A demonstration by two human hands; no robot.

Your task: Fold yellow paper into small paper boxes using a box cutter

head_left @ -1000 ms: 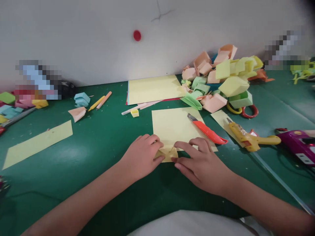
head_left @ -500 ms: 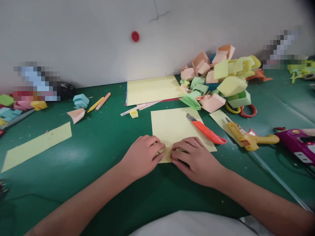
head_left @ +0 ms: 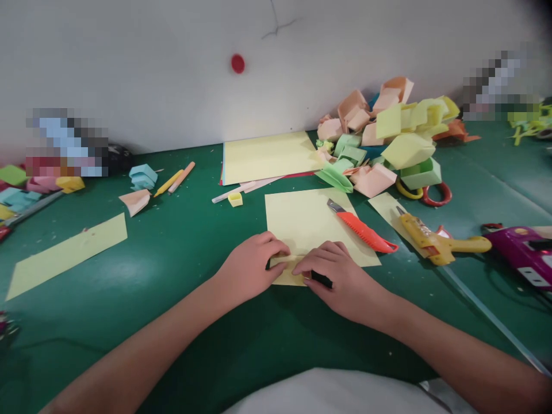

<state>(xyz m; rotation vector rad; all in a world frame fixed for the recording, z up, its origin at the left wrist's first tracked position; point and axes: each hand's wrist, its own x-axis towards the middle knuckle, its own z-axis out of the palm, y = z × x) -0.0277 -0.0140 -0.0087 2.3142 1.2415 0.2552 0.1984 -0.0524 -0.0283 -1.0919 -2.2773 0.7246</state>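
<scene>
A pale yellow paper sheet (head_left: 297, 218) lies flat on the green table before me. Over its near edge, a narrow piece of yellow paper (head_left: 290, 279) spans the gap between my hands; whether it is separate from the sheet I cannot tell. My left hand (head_left: 250, 261) pinches its left end between thumb and fingers. From the right, my right hand (head_left: 342, 279) curls over the other end, thumb and fingertips closed on it. A red utility knife (head_left: 366, 233) with its blade out rests on the sheet's right side, beyond my right hand.
A yellow glue gun (head_left: 435, 238) with a clear glue stick sits at the right, near a purple device (head_left: 520, 253). Folded paper pieces (head_left: 379, 138) are heaped behind, with scissors (head_left: 437, 194). More yellow sheets (head_left: 269, 158) lie by the wall; a paper strip (head_left: 69, 253) lies left.
My right hand's fingers have shifted slightly left along the narrow paper, and its grip has opened into a wider arch. My left fingers have drawn together a little. The knife and sheet stay put.
</scene>
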